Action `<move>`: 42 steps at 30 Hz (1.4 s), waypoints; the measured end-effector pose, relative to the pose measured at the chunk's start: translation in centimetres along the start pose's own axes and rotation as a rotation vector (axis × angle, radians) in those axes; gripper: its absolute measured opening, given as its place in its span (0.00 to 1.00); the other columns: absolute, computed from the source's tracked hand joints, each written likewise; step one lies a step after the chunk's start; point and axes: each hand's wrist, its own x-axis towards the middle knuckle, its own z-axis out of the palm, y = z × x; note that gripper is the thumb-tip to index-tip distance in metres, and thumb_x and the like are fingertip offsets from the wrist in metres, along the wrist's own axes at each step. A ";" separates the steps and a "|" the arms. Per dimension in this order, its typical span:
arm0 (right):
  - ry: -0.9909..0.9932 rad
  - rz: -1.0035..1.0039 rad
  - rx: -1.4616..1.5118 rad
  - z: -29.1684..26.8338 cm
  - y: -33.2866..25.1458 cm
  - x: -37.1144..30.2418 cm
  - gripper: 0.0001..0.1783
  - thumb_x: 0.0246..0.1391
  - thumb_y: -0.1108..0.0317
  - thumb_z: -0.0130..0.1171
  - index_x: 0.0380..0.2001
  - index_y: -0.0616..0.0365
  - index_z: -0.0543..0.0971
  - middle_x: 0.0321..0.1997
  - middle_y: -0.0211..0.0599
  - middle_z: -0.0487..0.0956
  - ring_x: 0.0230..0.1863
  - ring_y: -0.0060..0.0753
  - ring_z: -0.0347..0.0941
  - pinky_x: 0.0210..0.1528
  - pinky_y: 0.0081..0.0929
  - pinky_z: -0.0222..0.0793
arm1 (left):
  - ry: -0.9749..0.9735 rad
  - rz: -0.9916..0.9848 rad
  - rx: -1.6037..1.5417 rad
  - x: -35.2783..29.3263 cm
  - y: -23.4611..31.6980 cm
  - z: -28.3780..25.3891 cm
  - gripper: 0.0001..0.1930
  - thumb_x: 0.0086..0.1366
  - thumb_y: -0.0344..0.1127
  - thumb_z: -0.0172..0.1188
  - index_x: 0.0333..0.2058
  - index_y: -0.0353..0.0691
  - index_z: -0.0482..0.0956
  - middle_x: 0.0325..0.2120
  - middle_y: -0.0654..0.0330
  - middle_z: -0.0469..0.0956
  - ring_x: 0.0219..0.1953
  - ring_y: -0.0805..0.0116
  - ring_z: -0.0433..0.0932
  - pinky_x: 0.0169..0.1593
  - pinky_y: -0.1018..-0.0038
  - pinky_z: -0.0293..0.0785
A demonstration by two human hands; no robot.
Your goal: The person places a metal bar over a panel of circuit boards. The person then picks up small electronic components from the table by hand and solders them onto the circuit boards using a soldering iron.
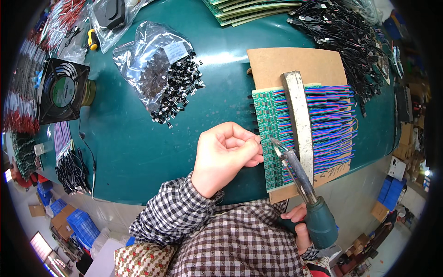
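Observation:
My right hand [303, 237] grips a soldering iron [321, 222] by its dark green handle, low at the right. The iron's metal tip reaches up and left to the green circuit board panel [266, 173], over its row of small boards. My left hand [221, 157] is closed in a pinch at the panel's left edge; whatever its fingertips hold is hidden. Red, blue and black wires [330, 134] run rightward from the panel in many rows. Across them lies a worn metal bar [297, 115]. Panel and wires rest on a brown cardboard sheet [295, 64].
Left of the cardboard, small black connectors [177, 87] spill from a clear plastic bag [152, 51]. A black fan [62, 91] stands at the left. More circuit boards [249, 9] are stacked at the back, beside a heap of black cables [341, 37]. A yellow-handled tool [93, 40] lies far left.

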 end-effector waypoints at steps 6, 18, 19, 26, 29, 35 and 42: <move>0.156 -0.150 0.327 -1.9 -0.3 0.2 0.20 0.45 0.64 0.60 0.36 0.67 0.66 0.27 0.39 0.70 0.29 0.37 0.71 0.33 0.35 0.75 | 0.030 0.054 0.077 0.1 0.2 1.0 0.07 0.57 0.30 0.55 0.28 0.30 0.71 0.22 0.53 0.76 0.21 0.70 0.77 0.25 0.80 0.75; 1.000 -0.897 -0.117 -18.9 -12.3 15.3 0.14 0.48 0.69 0.57 0.37 0.68 0.75 0.38 0.42 0.75 0.32 0.32 0.76 0.30 0.22 0.74 | 0.104 0.072 0.207 -0.4 0.2 1.3 0.07 0.56 0.30 0.53 0.26 0.31 0.71 0.19 0.56 0.76 0.18 0.71 0.76 0.23 0.81 0.74; 1.003 -0.844 -0.148 -21.0 -12.2 18.0 0.16 0.45 0.68 0.61 0.36 0.67 0.75 0.34 0.39 0.77 0.30 0.29 0.75 0.27 0.21 0.73 | 0.098 0.083 0.212 -0.5 0.1 1.5 0.07 0.56 0.30 0.53 0.26 0.31 0.71 0.19 0.56 0.76 0.18 0.71 0.76 0.23 0.81 0.74; 0.885 -0.582 -0.025 -22.8 -10.9 21.1 0.14 0.42 0.68 0.63 0.32 0.64 0.77 0.31 0.37 0.77 0.29 0.28 0.75 0.23 0.23 0.73 | 0.076 0.059 0.166 -1.2 0.0 0.1 0.07 0.58 0.28 0.52 0.31 0.27 0.72 0.23 0.52 0.76 0.23 0.66 0.78 0.28 0.77 0.77; 0.782 -0.591 -0.025 -19.5 -10.6 16.9 0.14 0.49 0.67 0.55 0.37 0.65 0.75 0.35 0.39 0.76 0.37 0.31 0.74 0.28 0.27 0.74 | 0.032 0.062 0.136 -0.4 -0.3 -0.2 0.07 0.58 0.27 0.51 0.31 0.27 0.72 0.24 0.52 0.76 0.25 0.65 0.78 0.29 0.77 0.77; 0.428 -0.422 0.147 -8.1 -5.9 4.7 0.23 0.52 0.55 0.50 0.42 0.65 0.67 0.37 0.42 0.72 0.31 0.29 0.74 0.29 0.21 0.74 | 0.012 0.062 0.085 -0.2 -0.1 0.5 0.09 0.58 0.32 0.55 0.31 0.29 0.72 0.25 0.54 0.77 0.25 0.69 0.78 0.30 0.79 0.76; 0.037 0.025 0.081 -0.5 -1.2 0.1 0.22 0.48 0.55 0.56 0.36 0.64 0.67 0.35 0.44 0.69 0.35 0.36 0.71 0.40 0.31 0.71 | -0.025 0.070 0.020 0.1 -0.6 0.4 0.09 0.59 0.31 0.54 0.31 0.29 0.72 0.25 0.53 0.77 0.25 0.70 0.77 0.29 0.80 0.76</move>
